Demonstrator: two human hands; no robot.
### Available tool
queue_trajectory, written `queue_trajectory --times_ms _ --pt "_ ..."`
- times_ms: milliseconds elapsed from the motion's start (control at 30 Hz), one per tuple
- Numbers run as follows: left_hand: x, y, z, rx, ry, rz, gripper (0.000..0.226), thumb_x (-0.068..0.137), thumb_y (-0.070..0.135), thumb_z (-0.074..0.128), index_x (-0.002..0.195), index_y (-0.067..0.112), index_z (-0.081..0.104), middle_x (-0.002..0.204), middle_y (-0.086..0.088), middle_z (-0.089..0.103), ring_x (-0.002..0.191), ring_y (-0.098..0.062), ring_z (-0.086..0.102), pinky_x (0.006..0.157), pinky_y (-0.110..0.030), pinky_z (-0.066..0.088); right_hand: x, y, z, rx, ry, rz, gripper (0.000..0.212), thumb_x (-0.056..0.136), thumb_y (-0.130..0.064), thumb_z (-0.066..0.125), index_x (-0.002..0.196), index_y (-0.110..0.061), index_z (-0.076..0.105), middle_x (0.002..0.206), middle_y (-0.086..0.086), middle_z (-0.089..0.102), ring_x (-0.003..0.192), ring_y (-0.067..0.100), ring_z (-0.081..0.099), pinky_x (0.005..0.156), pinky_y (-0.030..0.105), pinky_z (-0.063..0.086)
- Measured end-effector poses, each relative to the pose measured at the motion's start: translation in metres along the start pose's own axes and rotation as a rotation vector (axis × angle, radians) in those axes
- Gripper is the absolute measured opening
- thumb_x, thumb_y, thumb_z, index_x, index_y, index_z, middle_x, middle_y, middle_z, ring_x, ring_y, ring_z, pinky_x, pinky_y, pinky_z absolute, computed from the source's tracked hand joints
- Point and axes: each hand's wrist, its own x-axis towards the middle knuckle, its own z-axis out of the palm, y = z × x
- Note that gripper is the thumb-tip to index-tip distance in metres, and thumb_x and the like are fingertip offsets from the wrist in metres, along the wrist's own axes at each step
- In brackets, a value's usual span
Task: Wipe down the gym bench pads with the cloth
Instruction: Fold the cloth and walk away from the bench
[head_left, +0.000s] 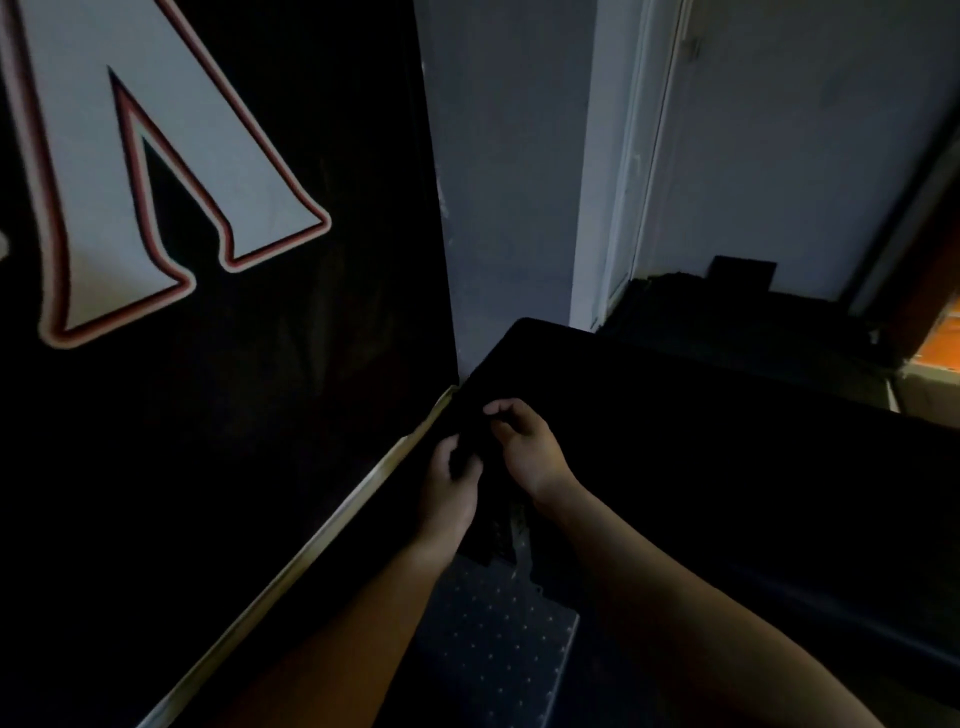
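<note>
Both forearms reach up from 6 o'clock and meet just below the middle of the view. The left hand (449, 486) curls its fingers round a dark cloth (485, 535), which hangs between the wrists. The right hand (525, 451), bent at the wrist, pinches the cloth's top. The black bench pad (701, 441) spreads toward 3 o'clock, its near corner by the hands. A banner (156, 171) hangs at 9 o'clock.

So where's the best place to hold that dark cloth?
Probably near its top edge, coming from above. The left hand and right hand pinch the cloth there, side by side, and the rest hangs loose below them. That keeps it spread, ready to press onto the bench pad.
</note>
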Motion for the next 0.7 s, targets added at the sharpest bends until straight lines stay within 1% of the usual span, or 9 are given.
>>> queue_trajectory --times_ms 67,167,233,300,367,433,500,567,700 --pt "0.050 0.000 -0.032 0.093 0.032 0.021 0.039 0.102 0.017 0.053 0.141 0.019 0.052 0.140 -0.001 0.056 0.127 -0.018 0.052 0.098 -0.026 0.040 0.040 -0.001 0.026 -0.098 0.070 -0.009 0.019 0.096 -0.013 0.053 0.102 -0.026 0.064 0.102 -0.005 0.067 0.094 0.013 0.063 0.083 0.026 0.050" --pt "0.106 0.002 -0.067 0.072 0.105 0.020 0.036 0.101 0.012 0.051 0.136 0.016 0.053 0.133 -0.005 0.058 0.121 -0.023 0.056 0.097 -0.030 0.045 0.080 -0.002 0.046 -0.269 0.191 -0.009 0.021 0.094 -0.009 0.056 0.110 -0.018 0.066 0.104 -0.004 0.068 0.094 0.007 0.061 0.076 0.015 0.045" --pt "0.151 -0.003 -0.080 0.076 0.100 -0.013 0.036 0.102 0.012 0.049 0.138 0.018 0.052 0.136 -0.006 0.057 0.123 -0.025 0.056 0.100 -0.034 0.047 0.114 0.005 0.057 -0.435 0.276 0.002 0.027 0.092 -0.007 0.057 0.117 -0.012 0.065 0.111 0.003 0.068 0.101 0.013 0.061 0.082 0.020 0.046" --pt "0.191 -0.013 -0.078 0.080 0.013 -0.068 0.039 0.104 0.016 0.048 0.143 0.022 0.048 0.144 -0.006 0.053 0.129 -0.025 0.053 0.099 -0.033 0.045 0.149 0.015 0.064 -0.651 0.336 0.043 0.033 0.090 -0.009 0.058 0.122 -0.011 0.064 0.120 0.010 0.064 0.111 0.028 0.058 0.091 0.034 0.048" --pt "0.217 -0.018 -0.064 0.068 -0.108 -0.132 0.042 0.106 0.023 0.045 0.148 0.028 0.041 0.148 -0.003 0.047 0.131 -0.026 0.050 0.096 -0.033 0.044 0.178 0.019 0.064 -0.798 0.377 0.154 0.040 0.092 -0.017 0.056 0.132 -0.016 0.058 0.132 0.010 0.056 0.122 0.032 0.050 0.101 0.040 0.044" --pt "0.239 -0.018 -0.045 0.044 -0.208 -0.192 0.043 0.107 0.029 0.042 0.150 0.033 0.037 0.144 -0.001 0.048 0.127 -0.025 0.051 0.099 -0.039 0.047 0.200 0.021 0.061 -0.887 0.359 0.257 0.048 0.094 -0.024 0.053 0.142 -0.019 0.049 0.145 0.008 0.047 0.133 0.031 0.040 0.110 0.041 0.036" --pt "0.269 -0.014 -0.023 0.014 -0.271 -0.223 0.041 0.107 0.030 0.041 0.148 0.034 0.039 0.137 0.000 0.051 0.118 -0.023 0.054 0.101 -0.041 0.048 0.221 0.021 0.055 -0.965 0.348 0.326 0.053 0.095 -0.029 0.051 0.147 -0.024 0.041 0.153 0.003 0.039 0.141 0.028 0.031 0.115 0.041 0.030" --pt "0.299 -0.009 -0.001 -0.009 -0.306 -0.252 0.040 0.106 0.031 0.044 0.146 0.032 0.042 0.139 -0.002 0.054 0.120 -0.025 0.055 0.105 -0.045 0.047 0.238 0.022 0.048 -1.001 0.380 0.371 0.055 0.097 -0.033 0.049 0.150 -0.028 0.036 0.157 0.000 0.032 0.145 0.025 0.024 0.117 0.042 0.026" --pt "0.354 0.002 0.038 -0.031 -0.394 -0.246 0.035 0.104 0.032 0.047 0.139 0.032 0.047 0.137 -0.004 0.056 0.120 -0.029 0.057 0.104 -0.050 0.049 0.273 0.028 0.045 -1.097 0.405 0.413 0.051 0.098 -0.039 0.049 0.147 -0.035 0.038 0.157 -0.003 0.032 0.146 0.022 0.024 0.117 0.043 0.027"
